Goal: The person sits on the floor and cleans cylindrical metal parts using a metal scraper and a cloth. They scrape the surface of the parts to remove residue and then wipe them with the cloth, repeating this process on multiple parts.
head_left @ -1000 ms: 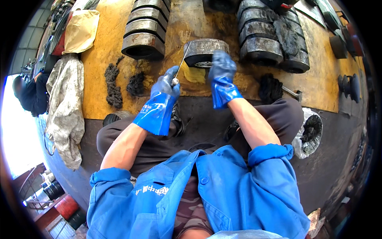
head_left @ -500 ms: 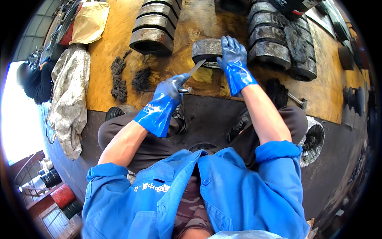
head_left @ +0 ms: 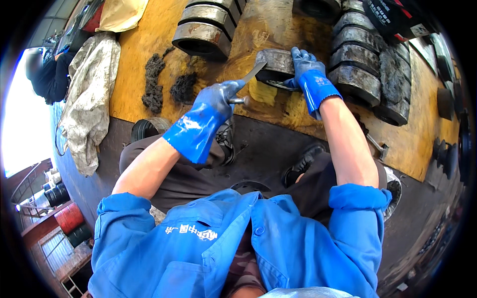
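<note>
The work looked to be in mid-course. The left hand [head_left: 217,99], in a blue rubber glove, was closed around the handle of a flat-bladed scraper [head_left: 251,75], whose tip lay against the rim of a dark metal ring [head_left: 275,64] just above the middle of the frame. The right hand [head_left: 309,74], gloved the same way, was curled over the ring's right side, holding it tilted on the yellow-brown counter [head_left: 134,59]. Two clumps of black scraped-off grime [head_left: 166,84] lay on the counter to the left of the ring, which suggested a good deal of cleaning was already done; whether the held ring was nearly clean could not be told, since most of its face was hidden. A row of similar rings [head_left: 206,27] leaned together at upper centre, and another row [head_left: 365,69] ran down the upper right; which of them were cleaned could not be judged. No bin or box with contents was in view near the hands; some drums [head_left: 67,218] stood at lower left, their contents not visible. A grey rag [head_left: 87,104] hung over the counter's left edge.
</note>
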The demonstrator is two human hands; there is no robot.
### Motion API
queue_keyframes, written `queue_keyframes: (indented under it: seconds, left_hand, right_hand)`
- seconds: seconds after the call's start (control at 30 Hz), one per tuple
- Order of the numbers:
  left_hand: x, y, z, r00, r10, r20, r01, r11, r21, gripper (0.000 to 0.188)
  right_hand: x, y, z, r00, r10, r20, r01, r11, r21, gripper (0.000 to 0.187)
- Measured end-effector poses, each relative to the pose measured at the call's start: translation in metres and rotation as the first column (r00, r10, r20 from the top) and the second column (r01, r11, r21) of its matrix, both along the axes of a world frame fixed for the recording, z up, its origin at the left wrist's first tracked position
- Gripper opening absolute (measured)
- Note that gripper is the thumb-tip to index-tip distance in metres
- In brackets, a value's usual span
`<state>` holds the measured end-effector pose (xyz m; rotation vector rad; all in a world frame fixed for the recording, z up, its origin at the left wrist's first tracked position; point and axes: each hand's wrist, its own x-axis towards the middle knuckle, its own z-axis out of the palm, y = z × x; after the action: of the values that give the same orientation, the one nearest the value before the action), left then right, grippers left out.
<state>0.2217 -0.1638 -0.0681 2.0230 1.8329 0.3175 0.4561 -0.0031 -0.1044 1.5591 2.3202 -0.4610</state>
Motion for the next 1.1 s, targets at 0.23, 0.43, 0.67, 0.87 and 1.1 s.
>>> queue_keyframes:
  seconds: [0.23,0.43,0.67,0.87,1.1]
  left_hand:
    - [-0.007,0.022,0.023,0.966,-0.024,0.257,0.074,0.980,-0.185,0.031]
    - [-0.018,0.046,0.020,0.965,-0.076,0.253,0.126,0.974,-0.186,0.040]
    - [-0.010,0.065,0.020,0.982,-0.187,0.029,0.190,0.971,-0.145,0.052]
    - [0.017,0.052,0.045,0.976,-0.192,-0.101,0.143,0.920,-0.366,0.054]
    - [0.013,0.046,0.043,0.960,-0.207,-0.188,0.115,0.905,-0.410,0.045]
  right_hand:
    - [0.003,0.001,-0.014,0.999,-0.005,-0.035,0.006,0.999,0.041,0.109]
    - [0.002,0.004,-0.012,0.999,0.011,-0.035,-0.010,0.999,0.043,0.109]
    - [-0.007,0.004,0.001,1.000,-0.014,-0.004,0.014,1.000,-0.018,0.115]
    - [0.001,0.012,-0.005,0.999,-0.042,0.012,0.043,0.997,-0.059,0.116]
    - [-0.004,0.007,0.002,0.999,-0.052,0.008,0.052,0.998,-0.042,0.118]
